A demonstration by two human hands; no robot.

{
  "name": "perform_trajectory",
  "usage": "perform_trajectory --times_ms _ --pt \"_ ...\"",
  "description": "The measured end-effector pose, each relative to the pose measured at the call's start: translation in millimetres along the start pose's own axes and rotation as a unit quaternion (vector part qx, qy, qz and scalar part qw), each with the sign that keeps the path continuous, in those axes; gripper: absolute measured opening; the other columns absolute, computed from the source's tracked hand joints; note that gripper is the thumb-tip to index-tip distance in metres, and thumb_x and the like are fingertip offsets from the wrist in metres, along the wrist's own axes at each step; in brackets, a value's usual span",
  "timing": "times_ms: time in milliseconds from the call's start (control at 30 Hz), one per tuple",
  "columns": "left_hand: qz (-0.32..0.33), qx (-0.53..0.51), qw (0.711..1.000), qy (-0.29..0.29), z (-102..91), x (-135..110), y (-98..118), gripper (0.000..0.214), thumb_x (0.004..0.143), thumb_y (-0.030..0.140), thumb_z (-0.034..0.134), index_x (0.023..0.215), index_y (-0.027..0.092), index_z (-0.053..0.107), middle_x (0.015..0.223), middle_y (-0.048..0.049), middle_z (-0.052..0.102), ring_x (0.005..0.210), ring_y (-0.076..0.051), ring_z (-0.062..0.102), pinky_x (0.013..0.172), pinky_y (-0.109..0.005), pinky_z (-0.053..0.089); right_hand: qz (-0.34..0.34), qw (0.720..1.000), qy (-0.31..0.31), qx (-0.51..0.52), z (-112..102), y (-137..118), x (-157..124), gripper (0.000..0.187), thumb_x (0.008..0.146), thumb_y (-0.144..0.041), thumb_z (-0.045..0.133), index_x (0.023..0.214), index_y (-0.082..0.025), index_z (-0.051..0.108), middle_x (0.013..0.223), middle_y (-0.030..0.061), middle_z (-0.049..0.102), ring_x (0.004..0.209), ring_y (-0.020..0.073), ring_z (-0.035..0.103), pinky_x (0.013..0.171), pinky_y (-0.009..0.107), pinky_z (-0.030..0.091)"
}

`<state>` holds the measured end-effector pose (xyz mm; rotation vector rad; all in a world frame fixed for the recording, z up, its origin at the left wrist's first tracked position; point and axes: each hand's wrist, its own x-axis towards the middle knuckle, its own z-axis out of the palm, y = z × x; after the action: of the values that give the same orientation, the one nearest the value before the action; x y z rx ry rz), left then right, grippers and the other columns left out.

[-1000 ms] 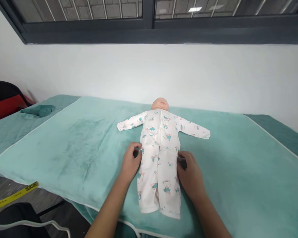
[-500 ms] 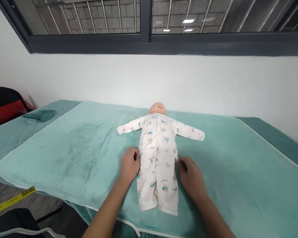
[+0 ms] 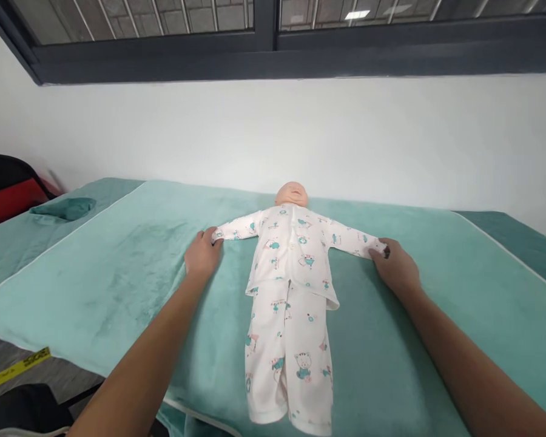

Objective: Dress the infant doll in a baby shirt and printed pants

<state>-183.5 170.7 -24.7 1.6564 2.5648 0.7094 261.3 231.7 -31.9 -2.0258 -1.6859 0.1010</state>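
Note:
A baby doll (image 3: 292, 194) lies on its back on a teal towel (image 3: 118, 273), dressed in a white printed top (image 3: 295, 243) and matching trousers (image 3: 291, 358). Its arms are spread out to both sides. My left hand (image 3: 202, 255) rests at the end of the doll's left-side sleeve, fingers curled onto the cuff. My right hand (image 3: 395, 267) is at the end of the other sleeve, fingertips pinched on that cuff. Both of my forearms reach in from the bottom of the view.
A folded dark teal cloth (image 3: 64, 208) lies far left on the bed. A red and black chair (image 3: 4, 188) stands at the left edge. The white wall runs behind the bed. Yellow tape (image 3: 13, 369) marks the floor at lower left.
Both hands have left the waist of the doll's trousers and moved outward and up to the two sleeve ends. The doll's arms look stretched a little wider.

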Motion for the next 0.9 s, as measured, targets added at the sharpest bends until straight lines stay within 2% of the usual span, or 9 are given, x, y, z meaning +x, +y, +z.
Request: perform_trajectory --times_ms 167,333,400,533,633,733,833,900 --pt "-0.013 -0.047 0.997 0.057 7.0 13 -2 0.042 0.092 0.026 0.043 0.131 0.027 0.055 0.131 -0.0062 0.061 0.115 -0.029 0.058 0.091 -0.04 0.047 0.008 0.998 0.036 0.056 7 1 22 0.042 0.084 -0.035 0.051 0.12 -0.017 0.06 0.103 0.0114 0.066 0.09 0.0249 0.06 0.079 0.035 0.045" --pt "-0.041 -0.065 0.993 0.085 9.3 17 -3 0.043 0.086 0.015 0.043 0.124 0.026 0.058 0.123 -0.0086 0.062 0.113 -0.03 0.057 0.09 -0.042 0.046 0.039 0.995 0.065 0.058 9 5 24 0.041 0.084 -0.03 0.046 0.12 -0.015 0.059 0.106 0.0146 0.064 0.095 0.0273 0.058 0.082 0.039 0.044" --pt "-0.042 -0.068 0.993 0.088 8.0 15 -2 0.044 0.083 0.012 0.045 0.124 0.024 0.059 0.12 -0.0124 0.06 0.114 -0.032 0.055 0.091 -0.045 0.046 0.023 0.994 0.084 0.059 8 5 20 0.04 0.083 -0.028 0.046 0.117 -0.013 0.061 0.109 0.0175 0.062 0.098 0.0289 0.057 0.085 0.041 0.044" --pt "-0.037 -0.098 0.989 0.104 0.0 4 0 0.051 0.078 0.007 0.046 0.126 0.017 0.057 0.126 -0.0179 0.051 0.12 -0.034 0.049 0.098 -0.049 0.043 -0.035 0.989 0.133 0.064 2 3 6 0.042 0.08 -0.023 0.047 0.116 -0.009 0.062 0.121 0.0233 0.053 0.116 0.0323 0.049 0.097 0.045 0.039" --pt "-0.029 -0.143 0.982 0.118 -7.0 -14 2 0.049 0.076 0.004 0.045 0.123 0.014 0.057 0.127 -0.0163 0.051 0.124 -0.03 0.047 0.106 -0.045 0.038 -0.095 0.982 0.139 0.082 -2 -5 -11 0.041 0.081 -0.026 0.047 0.116 -0.011 0.06 0.127 0.0209 0.05 0.122 0.0312 0.044 0.102 0.045 0.037" --pt "-0.027 -0.201 0.973 0.113 -8.9 -44 9 0.039 0.085 0.013 0.041 0.121 0.014 0.056 0.121 -0.0138 0.058 0.114 -0.025 0.055 0.1 -0.039 0.044 -0.189 0.963 0.135 0.138 0 -22 -36 0.038 0.086 -0.034 0.047 0.116 -0.013 0.059 0.128 0.0197 0.051 0.124 0.0299 0.044 0.106 0.047 0.037" --pt "-0.01 -0.269 0.961 0.062 -5.1 -82 26 0.033 0.092 0.031 0.042 0.116 0.017 0.06 0.103 -0.0078 0.068 0.092 -0.02 0.065 0.084 -0.033 0.052 -0.207 0.951 0.085 0.213 7 -44 -67 0.043 0.09 -0.043 0.046 0.123 -0.016 0.055 0.136 0.0179 0.048 0.13 0.0292 0.042 0.109 0.051 0.035" --pt "0.009 -0.345 0.939 0.004 -1.8 -105 38 0.034 0.092 0.04 0.046 0.112 0.018 0.063 0.1 -0.0063 0.07 0.091 -0.02 0.066 0.084 -0.034 0.052 -0.196 0.942 0.023 0.271 11 -58 -87 0.05 0.092 -0.049 0.044 0.132 -0.018 0.05 0.146 0.0161 0.042 0.136 0.0283 0.038 0.11 0.052 0.036"
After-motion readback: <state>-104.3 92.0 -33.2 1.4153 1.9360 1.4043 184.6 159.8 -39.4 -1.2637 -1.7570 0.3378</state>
